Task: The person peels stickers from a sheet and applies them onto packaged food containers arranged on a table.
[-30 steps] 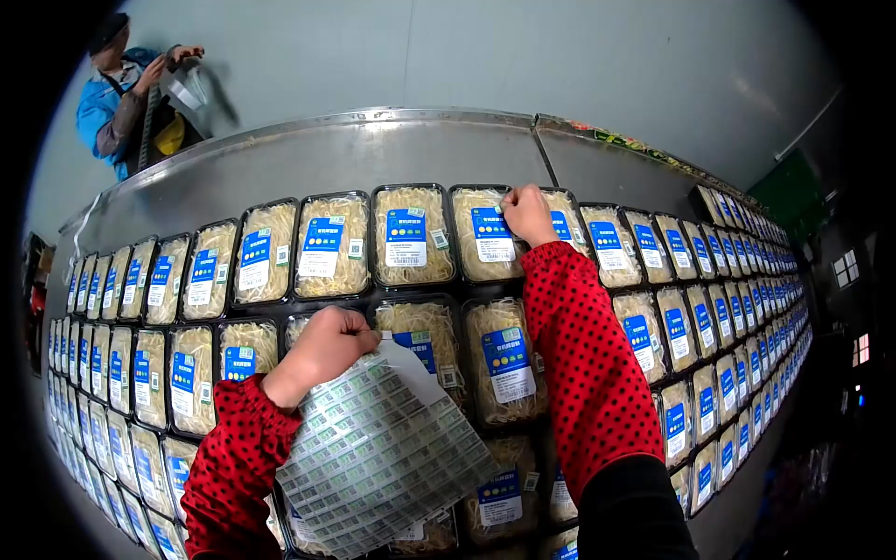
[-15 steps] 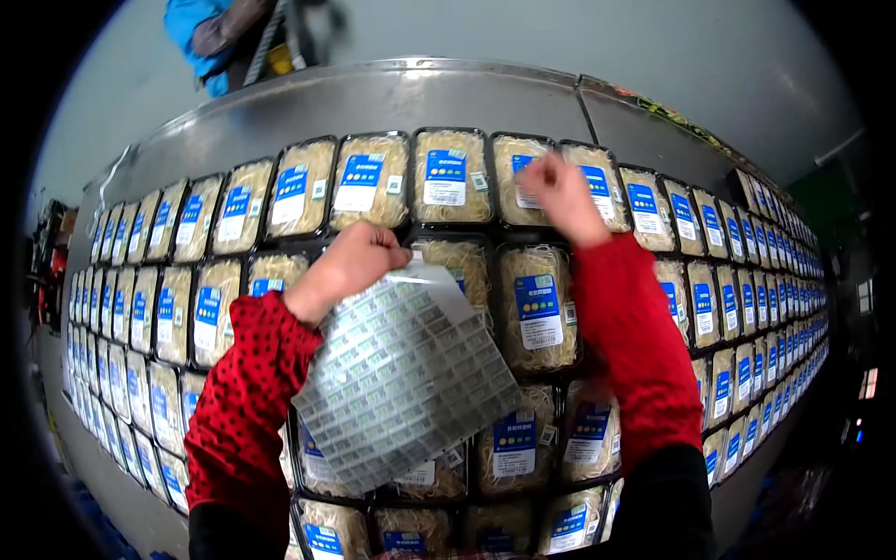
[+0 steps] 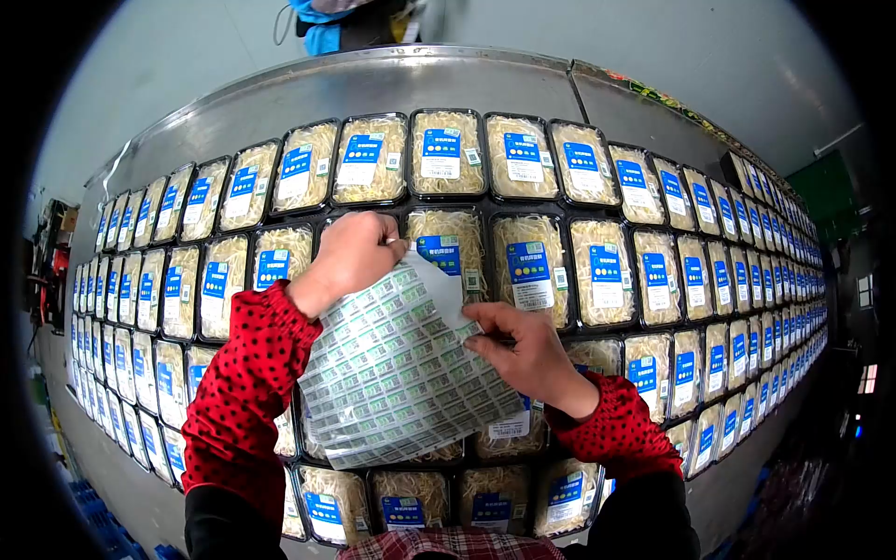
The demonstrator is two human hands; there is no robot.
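A sheet of small green-and-white stickers (image 3: pixel 401 364) hangs from my left hand (image 3: pixel 357 257), whose fingers pinch its upper edge. My right hand (image 3: pixel 527 353) is at the sheet's right edge, thumb and forefinger close together over the stickers; whether a sticker is between them is too small to tell. Beneath and around the sheet lie black trays of pale sprouts with blue-and-white labels, such as one (image 3: pixel 529 266) just above my right hand and one (image 3: pixel 448 154) in the far row. Several trays also carry a small square code sticker.
Long rows of similar trays (image 3: pixel 693 196) curve away on both sides over the metal table (image 3: pixel 448 79). Beyond the table's far edge, part of a person in blue and dark clothing (image 3: pixel 359 26) shows. Blue crates (image 3: pixel 93 523) are at the lower left.
My right hand has come back from the far row of trays to the sheet's right edge. The view has shifted, and less of the other person shows.
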